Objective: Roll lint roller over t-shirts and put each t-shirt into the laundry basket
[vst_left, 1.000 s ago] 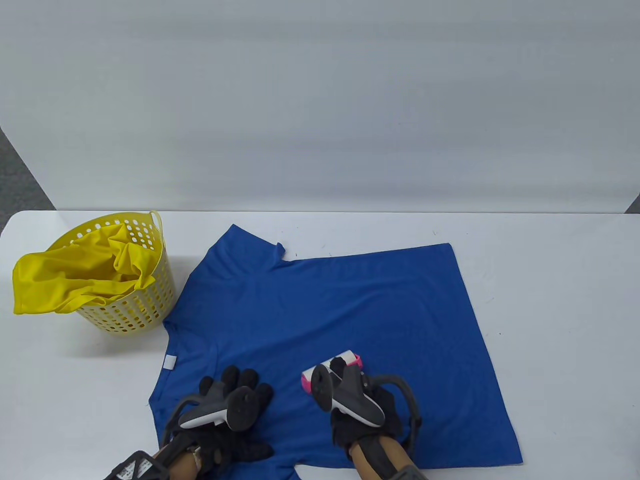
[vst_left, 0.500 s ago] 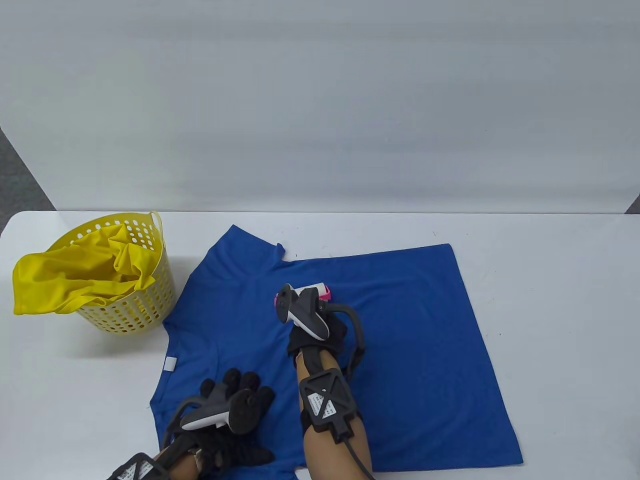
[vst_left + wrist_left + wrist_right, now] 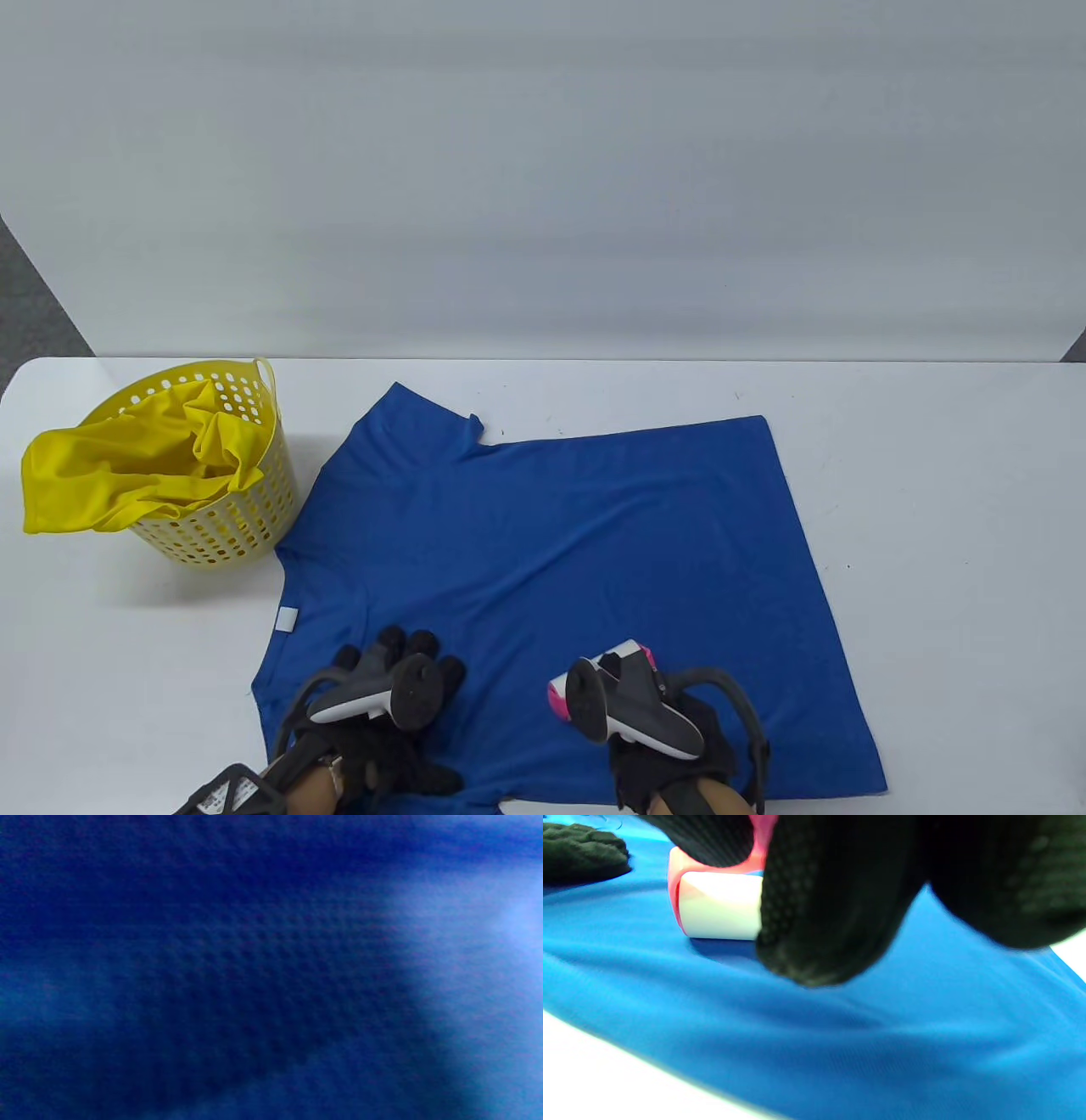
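- White counter [image 3: 933, 509] against a plain grey wall; you are working at its near edge.
- Blue t-shirt [image 3: 551, 552] is lying spread flat on the counter.
- Your left hand [image 3: 390, 705] is pressing flat on the shirt near the collar, fingers straight and spread.
- Your right hand [image 3: 670, 747] is gripping the lint roller [image 3: 602, 679], fingers curled round its pink handle; the white roll is touching the shirt near its front edge.
- Yellow laundry basket [image 3: 221, 518] is sitting just left of the shirt, a yellow t-shirt [image 3: 110, 484] draping over its rim.
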The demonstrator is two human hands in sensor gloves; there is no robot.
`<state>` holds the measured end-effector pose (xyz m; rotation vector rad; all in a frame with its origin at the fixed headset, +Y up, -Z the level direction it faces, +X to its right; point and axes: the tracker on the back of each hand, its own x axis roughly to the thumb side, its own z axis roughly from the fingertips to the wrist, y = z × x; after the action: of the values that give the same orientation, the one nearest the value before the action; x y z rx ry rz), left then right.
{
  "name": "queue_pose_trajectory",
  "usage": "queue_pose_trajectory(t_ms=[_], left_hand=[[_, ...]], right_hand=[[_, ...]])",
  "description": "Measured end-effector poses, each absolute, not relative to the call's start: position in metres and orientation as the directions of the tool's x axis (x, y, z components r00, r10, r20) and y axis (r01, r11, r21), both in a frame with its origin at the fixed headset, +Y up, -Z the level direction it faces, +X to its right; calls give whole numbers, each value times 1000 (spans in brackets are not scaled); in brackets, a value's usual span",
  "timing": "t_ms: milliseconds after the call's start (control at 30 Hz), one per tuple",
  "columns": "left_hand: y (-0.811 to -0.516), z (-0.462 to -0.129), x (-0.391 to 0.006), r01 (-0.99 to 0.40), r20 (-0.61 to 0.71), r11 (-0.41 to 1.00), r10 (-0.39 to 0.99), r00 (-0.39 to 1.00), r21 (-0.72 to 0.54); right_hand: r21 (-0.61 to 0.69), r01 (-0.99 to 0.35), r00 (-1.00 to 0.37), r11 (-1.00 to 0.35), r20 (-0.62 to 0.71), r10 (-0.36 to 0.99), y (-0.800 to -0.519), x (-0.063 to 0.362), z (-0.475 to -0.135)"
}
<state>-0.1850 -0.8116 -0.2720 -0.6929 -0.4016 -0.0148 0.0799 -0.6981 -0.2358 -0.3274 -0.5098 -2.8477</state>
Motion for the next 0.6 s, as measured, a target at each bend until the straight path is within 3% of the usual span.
queue_pose_trajectory(t_ms=[100,233,467,600], left_hand=[[-812,-272,-185,144,365,774,119,923,-617],[-812,-271,-185,143,367,776,121,922,-615],[-812,-271,-185,145,370,773,123,921,-617],[-812,-270,-186,144,370,776,122,921,-614]], right_hand=[[284,271,-947,-920,250,-202,-699,74,-242],[234,255,-953,-938,225,-202,-705,55,-275],[235,79,-996,-969,60,-67,-716,4,-384],[241,71,-997,-968,17,-69,-721,-13,-418]])
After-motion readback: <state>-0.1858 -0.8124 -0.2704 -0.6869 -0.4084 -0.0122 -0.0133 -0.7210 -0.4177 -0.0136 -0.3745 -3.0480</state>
